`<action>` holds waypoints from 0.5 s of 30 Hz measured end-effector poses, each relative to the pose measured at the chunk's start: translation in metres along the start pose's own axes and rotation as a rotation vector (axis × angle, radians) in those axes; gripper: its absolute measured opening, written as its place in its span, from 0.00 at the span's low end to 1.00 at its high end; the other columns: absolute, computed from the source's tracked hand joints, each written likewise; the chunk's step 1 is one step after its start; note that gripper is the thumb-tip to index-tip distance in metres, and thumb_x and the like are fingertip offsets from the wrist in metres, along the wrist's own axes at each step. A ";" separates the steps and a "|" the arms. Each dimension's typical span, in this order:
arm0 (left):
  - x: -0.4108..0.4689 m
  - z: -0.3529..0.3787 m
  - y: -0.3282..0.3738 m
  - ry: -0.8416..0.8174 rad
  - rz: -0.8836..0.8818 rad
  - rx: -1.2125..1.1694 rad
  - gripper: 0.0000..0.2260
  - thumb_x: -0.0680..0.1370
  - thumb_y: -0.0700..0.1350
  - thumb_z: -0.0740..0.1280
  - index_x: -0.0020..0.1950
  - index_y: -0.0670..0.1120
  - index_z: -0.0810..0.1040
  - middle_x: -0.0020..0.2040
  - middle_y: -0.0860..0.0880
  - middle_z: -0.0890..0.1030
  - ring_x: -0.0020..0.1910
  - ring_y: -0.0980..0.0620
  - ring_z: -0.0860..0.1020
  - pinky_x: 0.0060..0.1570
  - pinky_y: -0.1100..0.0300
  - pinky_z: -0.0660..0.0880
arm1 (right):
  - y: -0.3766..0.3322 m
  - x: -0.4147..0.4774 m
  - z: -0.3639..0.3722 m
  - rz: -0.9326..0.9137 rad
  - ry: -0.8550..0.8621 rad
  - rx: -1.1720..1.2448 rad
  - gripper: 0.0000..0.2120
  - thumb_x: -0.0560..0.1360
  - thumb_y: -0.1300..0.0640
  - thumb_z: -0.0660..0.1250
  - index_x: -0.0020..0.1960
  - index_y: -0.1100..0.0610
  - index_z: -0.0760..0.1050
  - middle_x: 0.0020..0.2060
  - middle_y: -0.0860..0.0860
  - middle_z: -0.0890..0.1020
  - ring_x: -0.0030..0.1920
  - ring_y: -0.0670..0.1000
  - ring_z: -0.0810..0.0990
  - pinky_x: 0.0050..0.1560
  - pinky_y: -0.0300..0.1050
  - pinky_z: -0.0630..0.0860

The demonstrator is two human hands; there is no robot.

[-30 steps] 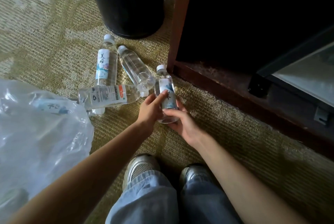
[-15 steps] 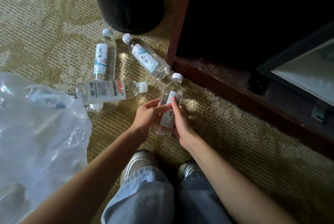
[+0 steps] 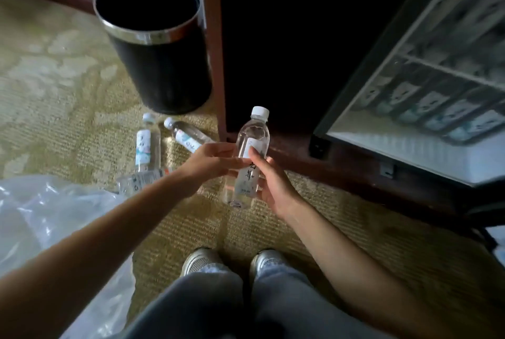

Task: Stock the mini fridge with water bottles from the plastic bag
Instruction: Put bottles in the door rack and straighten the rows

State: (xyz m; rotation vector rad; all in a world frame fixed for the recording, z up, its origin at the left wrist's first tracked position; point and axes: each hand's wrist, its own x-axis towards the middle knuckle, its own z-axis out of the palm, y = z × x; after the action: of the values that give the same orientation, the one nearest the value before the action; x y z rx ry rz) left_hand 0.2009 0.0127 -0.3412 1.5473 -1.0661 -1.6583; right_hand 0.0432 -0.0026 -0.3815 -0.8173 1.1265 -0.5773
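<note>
we curl the fingers of our left hand (image 3: 210, 161) and right hand (image 3: 274, 184) round the water bottle (image 3: 254, 130), upright at centre; the mini fridge (image 3: 437, 92) sits at two o'clock. a loose pinch while swapping hands could drop it onto the carpet (image 3: 82, 133).

Clear water bottle (image 3: 252, 147) upright, 3 bottles (image 3: 146, 147) on carpet.

Around the held bottle (image 3: 251, 159), three bottles (image 3: 147, 144) lie on the carpet (image 3: 68, 109) at nine o'clock, the bin (image 3: 161, 65) stands at eleven, the plastic bag (image 3: 49, 229) at eight, the mini fridge (image 3: 437, 87) at two.
</note>
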 end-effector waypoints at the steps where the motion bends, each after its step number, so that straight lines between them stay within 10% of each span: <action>1: -0.006 0.002 0.017 -0.045 0.024 0.051 0.18 0.69 0.44 0.72 0.59 0.44 0.79 0.52 0.47 0.84 0.51 0.49 0.83 0.56 0.56 0.77 | -0.012 -0.009 -0.002 -0.021 0.000 0.002 0.23 0.73 0.40 0.66 0.62 0.53 0.71 0.57 0.55 0.80 0.57 0.56 0.80 0.59 0.59 0.76; 6: -0.034 0.029 0.101 -0.154 0.131 0.212 0.15 0.73 0.35 0.68 0.59 0.41 0.76 0.49 0.43 0.82 0.42 0.54 0.84 0.40 0.63 0.80 | -0.068 -0.063 -0.018 -0.150 0.010 0.004 0.35 0.66 0.38 0.72 0.65 0.55 0.69 0.60 0.55 0.79 0.59 0.55 0.80 0.57 0.58 0.77; 9: -0.052 0.056 0.139 -0.198 0.180 0.229 0.16 0.71 0.35 0.68 0.58 0.42 0.76 0.49 0.42 0.82 0.44 0.52 0.84 0.47 0.57 0.81 | -0.092 -0.098 -0.034 -0.224 0.063 -0.008 0.40 0.61 0.33 0.73 0.65 0.55 0.71 0.59 0.54 0.80 0.59 0.56 0.80 0.60 0.62 0.74; 15: -0.083 0.119 0.193 -0.280 0.270 0.342 0.15 0.72 0.38 0.71 0.57 0.48 0.76 0.52 0.47 0.83 0.50 0.54 0.83 0.46 0.62 0.80 | -0.129 -0.176 -0.076 -0.371 0.125 0.007 0.25 0.71 0.42 0.70 0.61 0.56 0.72 0.58 0.53 0.81 0.59 0.54 0.79 0.60 0.60 0.73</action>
State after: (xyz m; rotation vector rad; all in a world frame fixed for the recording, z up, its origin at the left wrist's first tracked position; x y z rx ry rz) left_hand 0.0769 0.0095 -0.1342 1.3162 -1.7017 -1.5915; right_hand -0.0882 0.0353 -0.1951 -1.0035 1.0917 -0.9508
